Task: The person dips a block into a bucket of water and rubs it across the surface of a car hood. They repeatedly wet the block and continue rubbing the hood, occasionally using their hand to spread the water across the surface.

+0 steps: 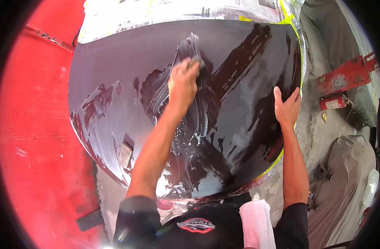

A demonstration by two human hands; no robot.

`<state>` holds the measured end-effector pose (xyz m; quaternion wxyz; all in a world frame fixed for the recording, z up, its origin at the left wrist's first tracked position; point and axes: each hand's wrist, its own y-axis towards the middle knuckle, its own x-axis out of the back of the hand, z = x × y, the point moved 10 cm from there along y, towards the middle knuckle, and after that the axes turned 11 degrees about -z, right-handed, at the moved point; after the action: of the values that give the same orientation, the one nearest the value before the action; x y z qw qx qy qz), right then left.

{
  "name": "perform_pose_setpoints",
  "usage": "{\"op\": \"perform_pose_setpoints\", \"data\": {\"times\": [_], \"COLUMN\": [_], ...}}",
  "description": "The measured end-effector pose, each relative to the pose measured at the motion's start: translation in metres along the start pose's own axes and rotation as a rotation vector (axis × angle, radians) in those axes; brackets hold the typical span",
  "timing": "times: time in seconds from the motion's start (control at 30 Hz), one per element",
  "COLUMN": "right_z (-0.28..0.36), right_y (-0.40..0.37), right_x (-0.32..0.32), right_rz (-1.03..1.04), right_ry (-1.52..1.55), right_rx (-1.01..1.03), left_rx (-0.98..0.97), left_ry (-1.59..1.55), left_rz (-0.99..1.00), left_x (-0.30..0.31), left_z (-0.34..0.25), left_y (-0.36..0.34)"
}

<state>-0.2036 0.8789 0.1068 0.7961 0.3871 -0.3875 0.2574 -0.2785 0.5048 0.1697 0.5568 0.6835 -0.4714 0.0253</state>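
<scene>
A dark, wet car hood (pixel 248 54) fills the middle of the head view. My left hand (pixel 183 83) presses near its upper middle, fingers closed on a small dark pad (pixel 201 65), slightly blurred and mostly covered by the hand. Milky streaks and suds (pixel 200 124) surround that spot and run down toward me. At the hood's right edge, my right hand (pixel 288 107) lies flat, thumb and fingers apart, holding nothing. A grey rectangular block (pixel 125 155) rests on the lower left of the hood, beside my left forearm.
Newspaper and plastic masking (pixel 177 11) with yellow tape (pixel 289 18) borders the hood. A large red panel (pixel 36 124) stands on the left. To the right are a red metal stand (pixel 337 79), a fire extinguisher (pixel 334 102) and a draped cover (pixel 348 178). A pinkish towel (pixel 257 222) hangs at my front.
</scene>
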Motion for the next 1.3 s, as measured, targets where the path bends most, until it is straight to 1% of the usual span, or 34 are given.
{"op": "perform_pose_setpoints", "data": {"times": [0.03, 0.07, 0.13, 0.17, 0.27, 0.3, 0.33, 0.4, 0.47, 0.5, 0.53, 0.6, 0.63, 0.67, 0.73, 0.77, 0.8, 0.87, 0.9, 0.93, 1.0, 1.07, 1.13, 1.17, 1.2, 1.27, 1.3], "right_z": [-0.001, -0.002, -0.001, 0.000, 0.000, 0.000, -0.002, -0.004, -0.003, -0.003, -0.002, 0.001, 0.000, -0.001, 0.003, 0.001, -0.002, -0.001, -0.001, 0.002, 0.001, -0.004, -0.004, -0.005, -0.005, -0.002, -0.001], "right_y": [0.000, -0.001, -0.001, 0.000, 0.001, 0.002, 0.000, -0.002, -0.001, 0.000, 0.000, -0.002, -0.001, -0.001, 0.002, -0.001, -0.003, 0.000, 0.000, 0.002, -0.002, -0.001, -0.001, -0.003, -0.003, 0.000, -0.002], "right_x": [-0.001, -0.002, -0.001, 0.000, 0.000, -0.001, -0.003, -0.004, -0.003, -0.002, -0.001, 0.000, -0.001, -0.003, -0.003, -0.001, -0.001, -0.001, -0.002, 0.003, 0.000, -0.004, -0.005, -0.005, -0.005, 0.000, 0.001], "right_rz": [-0.016, -0.011, -0.011, -0.015, 0.023, 0.024, 0.031, 0.033, 0.035, 0.034, 0.037, 0.037, 0.029, 0.029, 0.030, 0.045, 0.052, 0.061, 0.059, 0.052, 0.077, 0.067, 0.059, 0.057, 0.055, 0.049, 0.062], "right_ry": [-0.014, -0.018, -0.006, -0.008, 0.014, 0.002, -0.011, -0.016, -0.004, -0.010, -0.006, 0.010, 0.007, 0.000, -0.004, -0.022, -0.034, -0.009, -0.037, -0.034, -0.073, -0.068, 0.009, 0.008, 0.004, 0.004, -0.018], "right_rx": [-0.005, 0.001, -0.001, 0.006, 0.007, -0.004, -0.020, -0.059, -0.029, -0.021, -0.025, -0.030, -0.015, -0.004, -0.022, -0.029, -0.029, -0.034, -0.032, -0.024, -0.067, -0.068, -0.042, -0.039, -0.042, -0.036, -0.051], "left_rx": [-0.067, -0.058, 0.022, 0.067, 0.108, 0.149, 0.026, -0.010, 0.073, 0.058, 0.064, 0.197, 0.154, 0.154, 0.032, 0.083, 0.093, 0.066, 0.184, 0.185, 0.004, -0.003, 0.026, -0.030, -0.032, 0.071, 0.048], "left_ry": [0.060, 0.061, 0.115, 0.089, 0.089, 0.047, 0.057, 0.028, 0.017, 0.086, 0.088, -0.096, -0.049, -0.048, -0.001, -0.051, -0.057, 0.091, -0.051, -0.052, 0.034, 0.000, 0.058, 0.119, 0.120, 0.097, 0.102], "left_rz": [-0.039, -0.038, 0.041, 0.053, 0.061, 0.062, -0.020, 0.023, 0.050, 0.014, 0.011, 0.102, 0.119, 0.117, 0.066, 0.047, 0.055, -0.052, 0.005, -0.006, 0.035, 0.057, 0.064, -0.024, -0.032, 0.117, 0.046], "left_x": [0.007, 0.002, -0.015, -0.029, -0.026, -0.016, 0.000, -0.005, -0.014, -0.025, -0.024, -0.030, -0.020, -0.016, -0.011, -0.017, -0.030, -0.040, -0.044, -0.033, -0.010, -0.013, -0.030, -0.036, -0.031, -0.029, -0.013], "left_z": [-0.007, -0.002, 0.007, 0.021, 0.017, 0.011, -0.009, -0.006, 0.010, 0.020, 0.021, 0.028, 0.021, 0.018, 0.005, 0.015, 0.020, 0.026, 0.041, 0.037, 0.006, 0.011, 0.028, 0.029, 0.026, 0.022, 0.010], "left_y": [-0.005, -0.001, 0.045, 0.063, 0.059, 0.039, 0.020, 0.008, 0.045, 0.066, 0.067, 0.068, 0.049, 0.035, 0.029, 0.039, 0.049, 0.072, 0.066, 0.053, 0.013, 0.023, 0.059, 0.069, 0.069, 0.052, 0.032]}}
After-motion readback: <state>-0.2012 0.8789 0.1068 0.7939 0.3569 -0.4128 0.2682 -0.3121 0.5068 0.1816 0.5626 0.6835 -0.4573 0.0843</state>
